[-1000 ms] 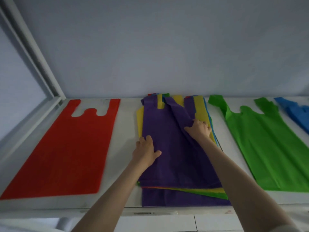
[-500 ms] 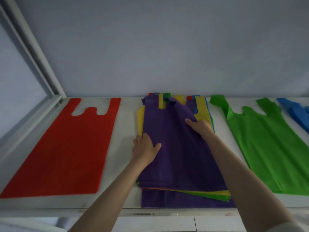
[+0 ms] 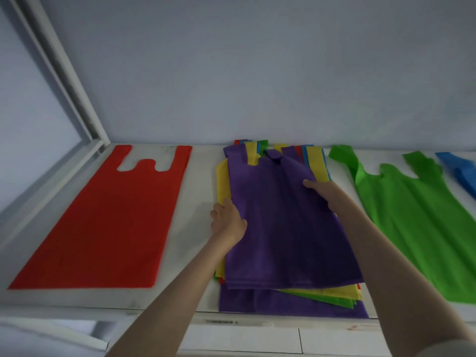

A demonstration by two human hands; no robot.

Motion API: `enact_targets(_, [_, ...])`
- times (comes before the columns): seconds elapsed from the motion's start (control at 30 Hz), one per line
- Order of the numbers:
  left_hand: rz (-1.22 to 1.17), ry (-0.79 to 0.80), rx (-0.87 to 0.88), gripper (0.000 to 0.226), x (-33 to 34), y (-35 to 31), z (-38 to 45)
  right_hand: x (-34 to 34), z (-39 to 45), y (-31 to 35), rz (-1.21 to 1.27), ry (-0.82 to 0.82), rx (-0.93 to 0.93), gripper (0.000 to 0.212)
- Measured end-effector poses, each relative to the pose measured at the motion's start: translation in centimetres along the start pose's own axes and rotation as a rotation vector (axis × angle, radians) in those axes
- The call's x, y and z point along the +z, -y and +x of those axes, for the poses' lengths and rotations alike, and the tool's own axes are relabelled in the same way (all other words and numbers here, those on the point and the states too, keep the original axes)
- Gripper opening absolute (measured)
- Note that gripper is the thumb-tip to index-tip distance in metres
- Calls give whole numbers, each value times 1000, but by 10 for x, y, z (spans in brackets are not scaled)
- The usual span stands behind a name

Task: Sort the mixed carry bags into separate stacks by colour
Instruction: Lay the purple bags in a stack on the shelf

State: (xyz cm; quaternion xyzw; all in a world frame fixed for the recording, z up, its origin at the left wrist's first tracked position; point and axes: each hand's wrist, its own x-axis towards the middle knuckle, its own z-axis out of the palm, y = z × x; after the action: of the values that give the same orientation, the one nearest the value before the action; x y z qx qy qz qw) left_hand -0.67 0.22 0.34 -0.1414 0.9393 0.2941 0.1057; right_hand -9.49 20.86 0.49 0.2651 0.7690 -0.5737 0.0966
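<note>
A mixed pile of carry bags (image 3: 322, 296) lies in the middle of the white ledge, with yellow, green, red and blue edges showing. A purple bag (image 3: 283, 233) is on top. My left hand (image 3: 228, 222) grips its left edge, and the cloth covers my thumb. My right hand (image 3: 323, 194) holds the right edge with the fingers on top, and the bag's right side is raised a little off the pile. A single red bag (image 3: 103, 228) lies flat to the left. A green bag (image 3: 417, 228) lies to the right, with a blue bag (image 3: 463, 171) beyond it at the frame edge.
The white ledge (image 3: 201, 181) ends at a plain wall behind the bags. A white window frame (image 3: 64, 81) slants up at the left. The ledge's front edge (image 3: 231, 322) runs just below the pile. A bare strip of ledge separates the red bag from the pile.
Both hands have slid farther up the purple bag to its side edges. Its folded-over right handle now lies straighter, and the bag's right side has lifted.
</note>
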Motion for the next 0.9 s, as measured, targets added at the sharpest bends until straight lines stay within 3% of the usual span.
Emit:
enact_targets(0.23, [-91, 24, -123, 58, -3, 3, 1, 3, 6, 0, -122, -145, -106, 41])
enact_targets(0.63, [-167, 65, -49, 43, -6, 7, -4, 0, -13, -8, -309, -180, -156, 47])
enact_targets(0.73, [-134, 39, 5, 43, -8, 4, -8, -3, -27, -6, -435, -234, -202, 41])
enact_targets(0.9, [-35, 63, 261, 49, -5, -2, -24, -9, -46, -16, -576, -269, -307, 44])
